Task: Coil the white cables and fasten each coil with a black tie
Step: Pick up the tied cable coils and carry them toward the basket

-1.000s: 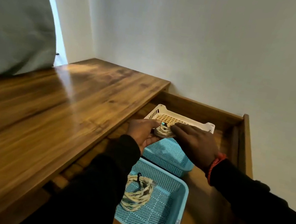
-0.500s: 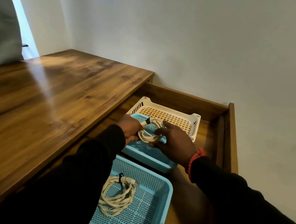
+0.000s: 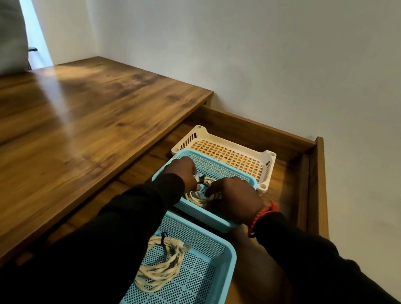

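While both hands [image 3: 214, 188] grip a looped white cable [image 3: 197, 197], it lies inside the perforated blue plastic basket [image 3: 220, 169].

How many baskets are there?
3. The near blue basket holds a tied cable coil; the middle blue basket is under both hands; the white basket sits farthest back.

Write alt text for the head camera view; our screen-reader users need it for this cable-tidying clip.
Both hands, left hand and right hand, hold a coiled white cable low inside the middle blue basket. A tied coil lies in the nearer blue basket; a cream basket sits behind, all in a wooden recess beside a desktop.
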